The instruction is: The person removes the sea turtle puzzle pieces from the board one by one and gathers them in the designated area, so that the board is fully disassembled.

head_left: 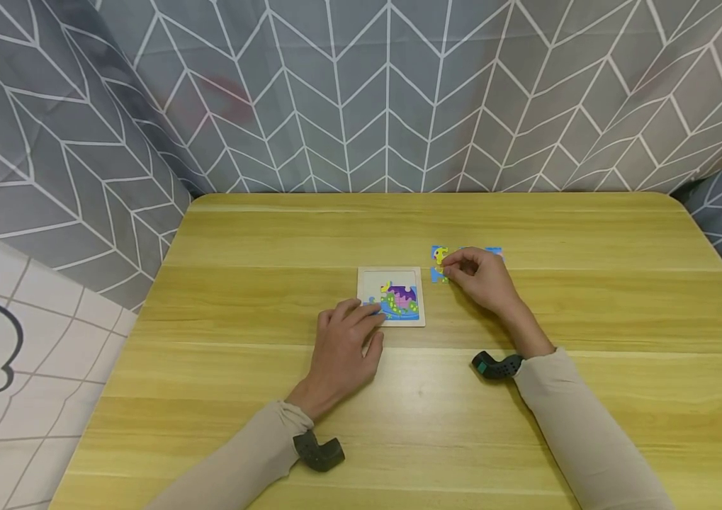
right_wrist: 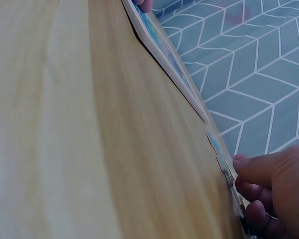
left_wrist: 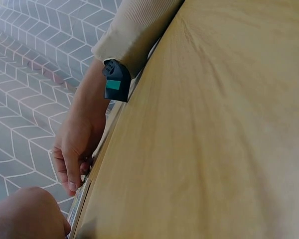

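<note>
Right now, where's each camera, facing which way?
Head: worn there, facing forward and down at the yellow grained table and square pale-framed jigsaw; left hand, right hand and beige sleeves show.
Left wrist: worn there, facing across the table; parts of both hands and right sleeve show.
Right wrist: worn there, facing the jigsaw's edge; right hand, left fingertips show.
Both wrist views share the grey zigzag fabric curtain.
</note>
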Tool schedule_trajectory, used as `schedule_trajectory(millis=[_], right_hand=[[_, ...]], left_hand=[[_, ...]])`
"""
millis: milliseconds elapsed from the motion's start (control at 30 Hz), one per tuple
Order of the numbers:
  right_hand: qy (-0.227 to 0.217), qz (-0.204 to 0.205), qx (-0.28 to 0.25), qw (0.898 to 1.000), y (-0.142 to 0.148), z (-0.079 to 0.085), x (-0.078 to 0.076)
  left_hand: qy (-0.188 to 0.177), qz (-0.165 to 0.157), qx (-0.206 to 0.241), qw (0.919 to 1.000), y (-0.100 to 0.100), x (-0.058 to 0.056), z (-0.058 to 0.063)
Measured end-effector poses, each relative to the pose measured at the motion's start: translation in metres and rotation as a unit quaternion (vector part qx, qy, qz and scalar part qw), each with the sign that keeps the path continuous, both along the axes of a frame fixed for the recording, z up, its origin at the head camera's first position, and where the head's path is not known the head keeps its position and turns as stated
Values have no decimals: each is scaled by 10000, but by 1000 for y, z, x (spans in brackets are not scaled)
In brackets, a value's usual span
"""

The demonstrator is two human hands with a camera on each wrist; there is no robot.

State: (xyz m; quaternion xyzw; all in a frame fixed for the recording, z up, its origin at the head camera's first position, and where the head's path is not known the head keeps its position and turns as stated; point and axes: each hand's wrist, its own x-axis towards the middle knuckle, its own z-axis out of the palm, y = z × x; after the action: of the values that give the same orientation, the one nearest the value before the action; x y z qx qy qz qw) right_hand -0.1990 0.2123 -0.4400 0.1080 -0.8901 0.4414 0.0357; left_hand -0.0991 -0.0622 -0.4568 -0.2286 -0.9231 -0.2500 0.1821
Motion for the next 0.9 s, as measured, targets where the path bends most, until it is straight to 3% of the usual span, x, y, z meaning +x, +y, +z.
schedule_trajectory(millis=[200,367,700,900], right_hand=[[47,-59,-116,9999,-1,1,1],[401,-31,-179,9990,-7,3,2],[747,1121,-50,9909,-34,3,10],[856,1370,189,9867,-47,-1,15]], left_hand=[[32,-3,18,10000,0,1,0],[16,13,-18,10000,0,2,0],[-40,30,-158,9999,-1,1,2],[-89,-5,-225,9997,-1,0,1]])
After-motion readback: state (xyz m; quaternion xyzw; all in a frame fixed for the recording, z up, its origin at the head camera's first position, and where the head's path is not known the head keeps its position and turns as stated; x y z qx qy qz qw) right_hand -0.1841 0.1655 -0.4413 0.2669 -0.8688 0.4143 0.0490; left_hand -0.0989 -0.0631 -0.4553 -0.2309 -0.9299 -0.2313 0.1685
